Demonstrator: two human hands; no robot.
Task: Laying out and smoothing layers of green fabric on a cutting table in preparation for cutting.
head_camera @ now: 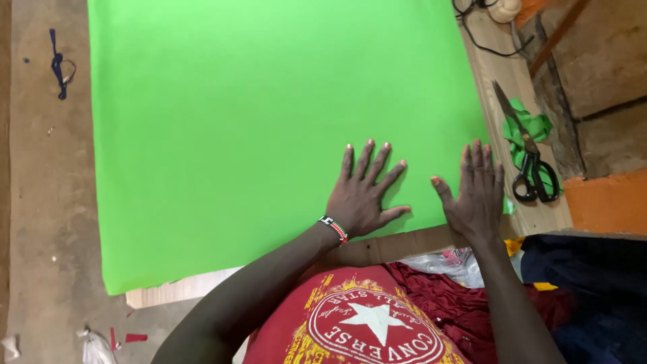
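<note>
Green cloth (269,128), bright and even in colour, lies spread flat over a wooden table (532,219) and covers nearly all of it; only the right strip and the near edge of the board show. Both hands rest palm down on the near right part of the sheet. The left hand (364,195) lies with fingers fanned wide, a beaded band at the wrist. The right hand (477,195) lies just beside it with fingers closer together, near the cloth's right edge. Neither hand grips anything.

The sheet looks thin and light, soft rather than stiff (its near left corner hangs a little past the table edge). It shows no creases under the palms, so it likely slides readily on the board and would drag if pushed from one point. An edge or a corner seems the sound place to take hold, with flat palms serving to steady it.

Black-handled scissors (529,158) lie on the right strip of the table, on top of green offcuts (536,125), well within reach. A dark cable (482,34) runs at the far right corner.
</note>
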